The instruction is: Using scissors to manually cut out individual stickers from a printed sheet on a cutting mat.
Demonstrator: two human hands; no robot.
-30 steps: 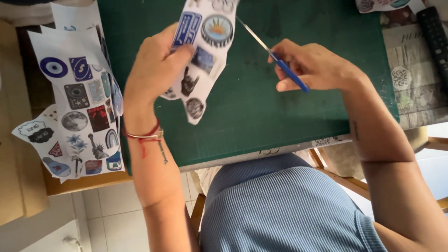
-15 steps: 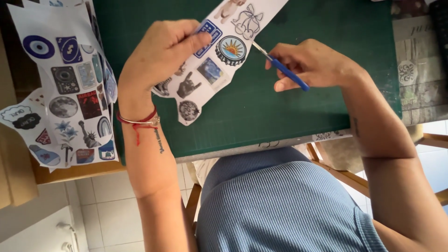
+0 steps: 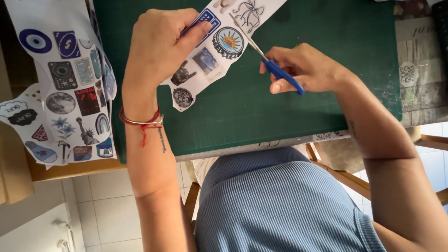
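While the left hand [image 3: 161, 46] pinches a sticker sheet [image 3: 212, 51] above the green mat [image 3: 303, 93], the right hand [image 3: 303, 70] grips blue scissors [image 3: 268, 63]; blades might clip the bottle-cap sticker [image 3: 228, 43] if the sheet shifts.

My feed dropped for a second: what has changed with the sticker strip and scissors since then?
The scissors closed in from clear of the sticker strip and now cut beside its bottle-cap sticker. The left hand keeps gripping the strip, the right hand the blue handles; the sticker sheets still lie left.

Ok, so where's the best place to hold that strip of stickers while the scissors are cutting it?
Probably the lower left edge of the sticker strip, coming from the left, as the left hand does. The scissors in the right hand enter from the right, so that side stays away from the blades.
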